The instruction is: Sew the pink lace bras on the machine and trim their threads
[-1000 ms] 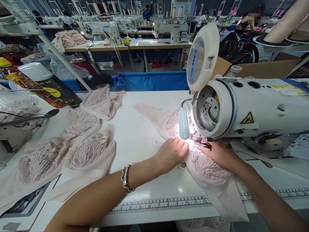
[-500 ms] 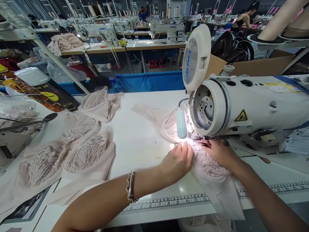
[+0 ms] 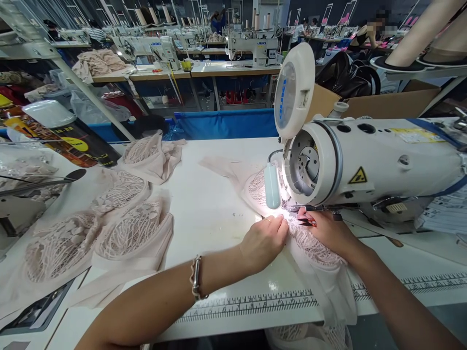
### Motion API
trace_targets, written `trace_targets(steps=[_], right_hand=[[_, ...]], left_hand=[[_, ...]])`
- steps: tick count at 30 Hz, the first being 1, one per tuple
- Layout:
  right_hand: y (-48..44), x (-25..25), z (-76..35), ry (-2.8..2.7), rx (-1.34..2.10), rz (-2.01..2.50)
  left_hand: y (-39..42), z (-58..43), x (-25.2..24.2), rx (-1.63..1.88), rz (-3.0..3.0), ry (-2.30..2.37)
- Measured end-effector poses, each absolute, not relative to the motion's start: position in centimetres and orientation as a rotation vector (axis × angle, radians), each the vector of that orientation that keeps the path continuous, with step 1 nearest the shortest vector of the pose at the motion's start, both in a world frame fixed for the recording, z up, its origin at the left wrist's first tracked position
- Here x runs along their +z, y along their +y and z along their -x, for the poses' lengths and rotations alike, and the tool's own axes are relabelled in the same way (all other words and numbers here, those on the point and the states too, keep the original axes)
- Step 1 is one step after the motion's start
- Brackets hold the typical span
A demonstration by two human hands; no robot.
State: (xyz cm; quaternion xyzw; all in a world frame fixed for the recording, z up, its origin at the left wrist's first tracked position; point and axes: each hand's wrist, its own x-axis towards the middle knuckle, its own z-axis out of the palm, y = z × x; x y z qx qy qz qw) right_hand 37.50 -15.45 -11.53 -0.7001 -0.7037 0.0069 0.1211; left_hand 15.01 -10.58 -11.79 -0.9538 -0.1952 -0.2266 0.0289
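Observation:
A pale pink lace garment piece (image 3: pixel 321 257) lies under the head of a white sewing machine (image 3: pixel 368 163). My left hand (image 3: pixel 264 240) rests on the cloth just left of the lit needle area, fingers curled and pressing the lace flat. My right hand (image 3: pixel 328 231) lies on the cloth to the right of the needle, closed round small thread snips (image 3: pixel 305 222) with red-and-black handles. The needle itself is hidden in the lamp's glare.
Several finished lace pieces (image 3: pixel 109 228) lie heaped on the left of the white table (image 3: pixel 207 204). A printed ruler strip (image 3: pixel 248 306) runs along the front edge. A round magnifier lamp (image 3: pixel 292 92) stands above the machine. Other sewing stations and people fill the background.
Both hands have crept slightly toward the needle with the lace. The camera view shifted a little; the pile at left has not moved.

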Motion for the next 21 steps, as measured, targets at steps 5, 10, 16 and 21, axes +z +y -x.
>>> trace_targets(steps=[5,10,16,21], right_hand=[[-15.8,-10.6,-37.5,-2.195,-0.009,1.843],[-15.9,-10.8,-38.1,-2.325,-0.111,1.769],[-15.8,-11.5,-38.3,-2.361,-0.152,1.695],[-15.7,-10.9,-37.7,-2.337,-0.165,1.658]], left_hand=[[-10.7,-15.3,-11.9,-0.538,2.981,-0.623],[-10.6,-15.5,-11.8,-0.457,2.916,-0.549],[-10.4,-15.4,-11.8,-0.439,2.848,-0.502],[-9.8,-15.1,-11.8,-0.475,2.914,-0.487]])
